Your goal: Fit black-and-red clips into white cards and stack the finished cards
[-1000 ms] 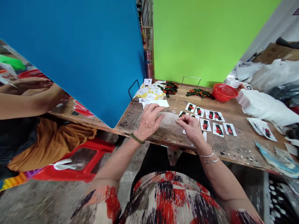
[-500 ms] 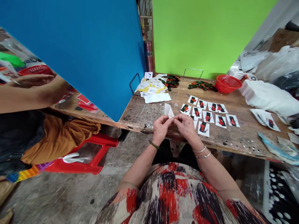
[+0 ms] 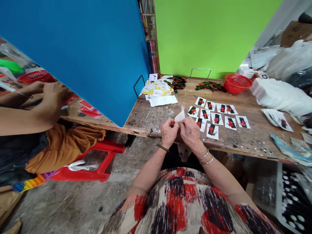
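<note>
My left hand (image 3: 168, 132) and my right hand (image 3: 190, 130) meet at the table's front edge, fingers pinched together on a small white paper (image 3: 179, 116) that sticks up between them. Just right of my right hand lie several white cards (image 3: 216, 119) in uneven rows, each bearing a dark green and red piece. Behind my hands is a blank white strip (image 3: 163, 101) in front of a pile of white and yellow cards (image 3: 156, 87). Two heaps of green and red pieces (image 3: 179, 83) sit at the back.
A red basket (image 3: 237, 84) stands at the back right, near white plastic bags (image 3: 275, 97) and a card stack (image 3: 277, 119). Blue (image 3: 80, 55) and green (image 3: 212, 35) panels rise over the wooden table (image 3: 253, 139). Another person's hands (image 3: 52, 91) show at far left.
The small white paper has turned and now leans right. My right hand has moved left slightly, uncovering more of a nearby card. The other person's hands have shifted.
</note>
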`<state>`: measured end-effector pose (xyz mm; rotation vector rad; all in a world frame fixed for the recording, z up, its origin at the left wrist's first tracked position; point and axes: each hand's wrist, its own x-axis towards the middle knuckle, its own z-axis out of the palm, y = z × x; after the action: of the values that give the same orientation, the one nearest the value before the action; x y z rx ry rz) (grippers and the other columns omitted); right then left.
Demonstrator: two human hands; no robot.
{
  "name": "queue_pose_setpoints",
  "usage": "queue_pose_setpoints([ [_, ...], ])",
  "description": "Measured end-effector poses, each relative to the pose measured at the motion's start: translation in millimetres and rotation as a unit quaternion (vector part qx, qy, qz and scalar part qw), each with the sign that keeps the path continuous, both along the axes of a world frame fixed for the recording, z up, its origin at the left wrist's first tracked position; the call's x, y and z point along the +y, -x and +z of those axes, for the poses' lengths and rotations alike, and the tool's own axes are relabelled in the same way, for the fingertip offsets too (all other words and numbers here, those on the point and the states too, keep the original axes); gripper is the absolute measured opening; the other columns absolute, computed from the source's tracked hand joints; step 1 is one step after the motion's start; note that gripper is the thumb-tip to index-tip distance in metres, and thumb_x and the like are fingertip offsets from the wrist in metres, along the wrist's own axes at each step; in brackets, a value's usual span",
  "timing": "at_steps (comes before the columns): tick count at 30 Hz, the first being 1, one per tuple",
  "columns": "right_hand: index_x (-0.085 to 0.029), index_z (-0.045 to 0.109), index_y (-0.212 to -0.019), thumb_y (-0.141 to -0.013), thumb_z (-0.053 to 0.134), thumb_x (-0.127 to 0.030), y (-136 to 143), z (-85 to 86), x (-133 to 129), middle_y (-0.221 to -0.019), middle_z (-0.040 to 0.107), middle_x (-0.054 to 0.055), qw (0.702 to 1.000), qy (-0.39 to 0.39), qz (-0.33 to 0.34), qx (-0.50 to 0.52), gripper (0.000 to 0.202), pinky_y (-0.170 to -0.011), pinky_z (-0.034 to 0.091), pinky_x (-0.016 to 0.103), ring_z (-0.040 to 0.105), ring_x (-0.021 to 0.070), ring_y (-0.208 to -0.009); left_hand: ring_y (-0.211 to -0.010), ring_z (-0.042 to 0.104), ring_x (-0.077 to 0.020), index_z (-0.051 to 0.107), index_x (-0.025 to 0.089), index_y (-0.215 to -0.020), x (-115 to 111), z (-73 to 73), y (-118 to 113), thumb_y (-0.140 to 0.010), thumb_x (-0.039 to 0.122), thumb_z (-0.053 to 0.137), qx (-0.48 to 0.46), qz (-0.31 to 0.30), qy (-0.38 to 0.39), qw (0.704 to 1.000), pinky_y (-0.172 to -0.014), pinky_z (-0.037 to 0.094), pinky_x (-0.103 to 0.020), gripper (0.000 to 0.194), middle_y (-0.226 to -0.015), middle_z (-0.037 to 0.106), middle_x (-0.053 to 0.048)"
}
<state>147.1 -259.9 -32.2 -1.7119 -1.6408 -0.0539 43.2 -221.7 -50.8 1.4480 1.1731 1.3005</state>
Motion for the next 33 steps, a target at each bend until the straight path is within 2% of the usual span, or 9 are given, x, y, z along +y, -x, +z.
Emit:
queue_pose_setpoints([
  [4, -0.019, 0.059, -0.084, -0.096, 0.043, -0.024, 5.0, -3.5, -3.7, -0.087, 0.057, 0.010, 0.999, -0.023, -0.030, -0.038, 0.021, -0.072, 0.038, 0.035, 0.048, 0.0246, -0.084, -0.059, 0.052, -0.0107, 0.054, 0.020, -0.065, 0.6, -0.5, -2.1, -0.074, 0.022, 0.061, 0.082, 0.040, -0.029, 0.995, -0.061, 0.042, -0.023, 0.012, -0.061, 0.058, 0.004],
  [8, -0.019, 0.059, -0.088, -0.097, 0.042, -0.023, 8.8, -0.4, -6.0, -0.089, 0.057, 0.012, 0.997, -0.035, -0.025, -0.058, 0.020, -0.078, 0.040, 0.037, 0.048, 0.0271, -0.090, -0.058, 0.048, -0.0102, 0.053, 0.020, -0.065, 1.5, 1.1, -3.0, -0.078, 0.027, 0.062, 0.051, 0.039, -0.027, 0.998, -0.058, 0.038, -0.022, 0.017, -0.060, 0.053, 0.005],
  [13, -0.015, 0.057, -0.116, -0.090, 0.046, -0.013, -0.4, 2.3, 4.3, -0.121, 0.057, 0.017, 0.998, -0.061, -0.019, -0.026, 0.028, -0.095, 0.042, 0.041, 0.050, 0.0282, -0.111, -0.058, 0.043, -0.0099, 0.052, 0.019, -0.062, -13.4, 1.1, -4.3, -0.082, 0.029, 0.061, 0.024, 0.001, -0.019, 1.000, -0.057, 0.037, -0.023, 0.024, -0.058, 0.048, 0.004],
  [16, -0.018, 0.058, -0.117, -0.089, 0.044, -0.011, -13.2, 3.5, 12.2, -0.121, 0.057, 0.015, 0.996, -0.074, -0.036, 0.020, 0.032, -0.093, 0.047, 0.038, 0.054, 0.0257, -0.111, -0.060, 0.048, -0.0103, 0.056, 0.019, -0.066, -28.2, 0.2, -4.5, -0.080, 0.035, 0.066, -0.050, -0.055, 0.027, 0.997, -0.060, 0.042, -0.023, 0.024, -0.062, 0.054, 0.003],
  [18, -0.021, 0.062, -0.108, -0.090, 0.043, -0.011, -19.9, 4.6, 13.7, -0.113, 0.060, 0.012, 0.995, -0.084, -0.021, 0.056, 0.027, -0.091, 0.049, 0.037, 0.058, 0.0233, -0.107, -0.068, 0.057, -0.0121, 0.062, 0.019, -0.081, -32.5, 3.6, -3.2, -0.075, 0.039, 0.073, -0.153, -0.141, 0.106, 0.973, -0.065, 0.049, -0.025, 0.024, -0.076, 0.065, 0.000],
  [21, -0.023, 0.066, -0.097, -0.093, 0.047, -0.016, -23.0, 4.7, 9.9, -0.110, 0.059, 0.010, 0.991, -0.099, 0.029, 0.085, 0.021, -0.093, 0.050, 0.037, 0.059, 0.0215, -0.106, -0.088, 0.067, -0.0185, 0.064, 0.021, -0.108, -25.2, 16.0, -2.4, -0.074, 0.044, 0.075, -0.299, -0.234, 0.230, 0.896, -0.076, 0.056, -0.032, 0.043, -0.106, 0.071, -0.006],
  [25, -0.022, 0.070, -0.097, -0.091, 0.058, -0.024, -19.3, 0.7, 3.0, -0.118, 0.056, 0.011, 0.988, -0.106, 0.090, 0.067, 0.014, -0.098, 0.048, 0.041, 0.056, 0.0231, -0.110, -0.096, 0.069, -0.0192, 0.066, 0.017, -0.098, -6.2, 33.2, -10.1, -0.087, 0.038, 0.064, -0.391, -0.155, 0.296, 0.858, -0.085, 0.057, -0.030, 0.024, -0.102, 0.072, -0.008],
  [29, -0.022, 0.065, -0.117, -0.086, 0.065, -0.029, -16.2, -2.9, 1.2, -0.131, 0.049, 0.014, 0.995, -0.101, 0.005, 0.026, 0.031, -0.105, 0.042, 0.048, 0.046, 0.0295, -0.124, -0.087, 0.070, -0.0133, 0.064, 0.016, -0.087, -5.0, 42.6, -20.2, -0.097, 0.023, 0.048, -0.455, -0.131, 0.356, 0.806, -0.079, 0.056, -0.022, 0.020, -0.093, 0.073, -0.006],
  [33, -0.019, 0.060, -0.126, -0.089, 0.060, -0.023, -11.8, -2.6, -1.2, -0.137, 0.045, 0.015, 0.998, -0.068, -0.005, -0.007, 0.037, -0.108, 0.038, 0.046, 0.045, 0.0291, -0.125, -0.069, 0.067, -0.0075, 0.062, 0.015, -0.085, -10.1, 47.8, -26.6, -0.101, 0.017, 0.042, -0.491, -0.077, 0.392, 0.774, -0.066, 0.054, -0.016, 0.025, -0.078, 0.071, -0.001],
])
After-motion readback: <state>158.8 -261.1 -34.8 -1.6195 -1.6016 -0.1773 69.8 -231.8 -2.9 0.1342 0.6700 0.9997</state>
